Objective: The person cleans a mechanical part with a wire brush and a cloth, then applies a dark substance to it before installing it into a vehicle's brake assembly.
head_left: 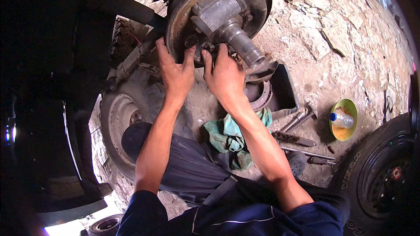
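A rusty round brake backing plate [259, 1] with a bare threaded spindle [239, 43] stands at the top middle. My left hand [178, 78] grips the plate's lower left rim, with the thumb on the front and a finger round the back. Beside it, my right hand [226, 78] reaches below the spindle. Its thumb and forefinger close on a small dark part [208, 46] at the plate's lower edge. That part's kind is unclear, and the other fingertips are hidden.
Below the plate sits a black open box [285, 88] with a curved brake shoe [264, 98]. Green rag [225, 133], hammer [309, 111], wire brush [292, 139] and a green bowl [348, 134] with a plastic bottle [343, 120] lie right. Tyres stand left [114, 124] and right [356, 183].
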The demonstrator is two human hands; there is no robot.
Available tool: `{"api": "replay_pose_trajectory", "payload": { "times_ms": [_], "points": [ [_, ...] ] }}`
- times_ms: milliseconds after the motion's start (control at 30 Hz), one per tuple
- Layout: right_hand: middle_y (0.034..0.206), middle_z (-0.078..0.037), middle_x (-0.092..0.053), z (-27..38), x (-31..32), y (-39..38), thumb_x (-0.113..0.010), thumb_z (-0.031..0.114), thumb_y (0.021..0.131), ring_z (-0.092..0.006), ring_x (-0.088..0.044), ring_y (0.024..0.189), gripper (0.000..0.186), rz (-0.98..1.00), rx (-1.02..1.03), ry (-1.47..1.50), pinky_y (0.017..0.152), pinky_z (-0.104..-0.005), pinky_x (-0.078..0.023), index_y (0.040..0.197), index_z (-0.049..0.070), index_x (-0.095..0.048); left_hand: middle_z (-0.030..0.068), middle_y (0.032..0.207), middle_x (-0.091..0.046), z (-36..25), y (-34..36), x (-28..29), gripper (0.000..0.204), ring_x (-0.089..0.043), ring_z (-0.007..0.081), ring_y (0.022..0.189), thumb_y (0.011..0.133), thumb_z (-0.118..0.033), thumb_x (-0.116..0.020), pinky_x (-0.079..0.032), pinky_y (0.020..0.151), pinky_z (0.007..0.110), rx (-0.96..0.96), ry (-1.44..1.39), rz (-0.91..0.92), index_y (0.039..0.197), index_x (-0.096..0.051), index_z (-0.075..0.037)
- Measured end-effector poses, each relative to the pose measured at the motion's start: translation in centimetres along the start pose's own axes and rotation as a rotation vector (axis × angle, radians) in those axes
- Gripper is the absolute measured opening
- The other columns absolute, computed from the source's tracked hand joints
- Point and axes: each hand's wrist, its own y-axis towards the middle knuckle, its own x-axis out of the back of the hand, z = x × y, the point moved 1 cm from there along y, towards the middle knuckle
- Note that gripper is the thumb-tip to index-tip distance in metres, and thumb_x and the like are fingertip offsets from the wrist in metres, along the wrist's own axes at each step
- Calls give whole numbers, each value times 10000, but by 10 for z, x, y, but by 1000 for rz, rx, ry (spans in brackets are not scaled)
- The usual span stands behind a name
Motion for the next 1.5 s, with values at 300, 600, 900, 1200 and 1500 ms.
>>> {"api": "replay_pose_trajectory", "payload": {
  "times_ms": [300, 600, 900, 1200, 1500],
  "points": [
    [682, -201, -603, -14, -15, 15, -358, 504, 977, -369, -623, 700, 584, 446, -716, 807, 679, -445, -477, 862, -29, -568, 205, 1072, -547, 6, -2, 3, 497, -559, 250, 979, 855, -122, -670, -450, 858, 354, 46, -64, 20, 1211, -377, 64],
    [719, -263, -628, 13, 5, 4, -449, 355, 969, -442, -627, 696, 371, 200, -138, -41, 637, -506, -496, 992, -12, -498, 199, 1077, -555, 4, 2, 1, 480, -567, 252, 977, 853, -125, -671, -452, 859, 362, 23, -78, 29, 1198, -392, 58],
    [667, -242, -593, -14, -1, 15, -407, 396, 986, -389, -590, 574, 430, 374, -469, 515, 574, -484, -476, 954, -19, -514, 143, 1094, -572, 1, 2, 0, 439, -557, 194, 975, 864, -57, -652, -446, 865, 312, -22, 22, 37, 1204, -392, 43],
    [720, -283, -619, -15, -13, 13, -417, 410, 968, -433, -629, 627, 417, 53, -100, 107, 551, -500, -487, 855, 15, -487, 151, 1119, -559, -13, 1, -7, 455, -543, 203, 998, 867, -80, -658, -423, 899, 318, -24, 66, 15, 1213, -390, 45],
    [779, -289, -628, 3, 4, 5, -420, 415, 974, -468, -622, 774, 480, 182, -168, 35, 698, -513, -485, 992, -53, -524, 217, 1114, -539, 9, 2, 4, 483, -555, 258, 998, 859, -103, -657, -443, 880, 360, -16, 28, 22, 1215, -376, 63]
  ]
}}
